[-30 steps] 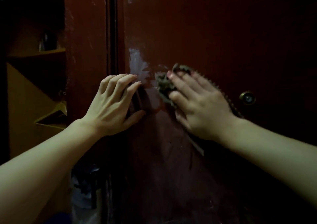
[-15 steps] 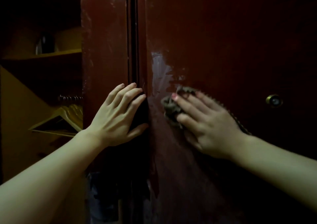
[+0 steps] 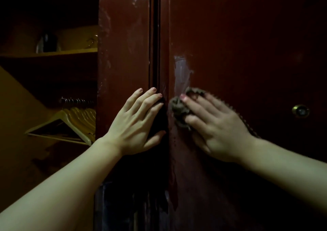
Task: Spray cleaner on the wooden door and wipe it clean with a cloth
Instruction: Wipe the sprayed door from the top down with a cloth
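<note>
A dark red-brown wooden door point(image 3: 238, 45) fills the right half of the view, with a pale wet smear point(image 3: 182, 71) near its left edge. My right hand point(image 3: 210, 122) lies flat on a crumpled grey-brown cloth point(image 3: 178, 110) and presses it against the door just below the smear. My left hand point(image 3: 136, 122) rests with straight fingers on the red frame point(image 3: 123, 53), its fingertips at the dark gap beside the door's edge. No spray bottle is in view.
A brass peephole point(image 3: 300, 110) sits on the door at the right. To the left is an open closet with a wooden shelf point(image 3: 53, 53), a dark object point(image 3: 47, 43) on it, and several pale hangers point(image 3: 77, 122) on a rail.
The view has shifted, so door and hands sit further right in frame. My right hand with the cloth stays just under the smear; my left hand keeps its place on the frame.
</note>
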### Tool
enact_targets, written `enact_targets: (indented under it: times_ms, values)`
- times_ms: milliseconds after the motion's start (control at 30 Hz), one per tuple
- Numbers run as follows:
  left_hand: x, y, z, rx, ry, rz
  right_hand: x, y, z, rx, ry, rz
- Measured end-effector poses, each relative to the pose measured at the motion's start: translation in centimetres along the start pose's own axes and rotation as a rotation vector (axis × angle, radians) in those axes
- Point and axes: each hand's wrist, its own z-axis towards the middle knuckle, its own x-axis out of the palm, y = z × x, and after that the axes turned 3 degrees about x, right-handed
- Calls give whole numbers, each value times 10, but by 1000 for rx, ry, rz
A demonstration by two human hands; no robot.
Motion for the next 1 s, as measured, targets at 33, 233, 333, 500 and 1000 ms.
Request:
enact_targets:
  times_ms: [33,233,333,500,1000]
  values:
    - [1,0,-1,-7,-10,-12,-1,-8,14,44,-11,-17]
    - [3,3,-3,-12,-55,-22,-4,-35,82,217,-25,-61]
    - [4,2,-3,-19,-81,-24,-6,-26,74,197,-18,-61]
    - [3,1,-7,-69,-133,-13,0,7,16,-43,20,12]
    - [4,3,-16,-57,-137,21,10,24,40,-136,9,38]
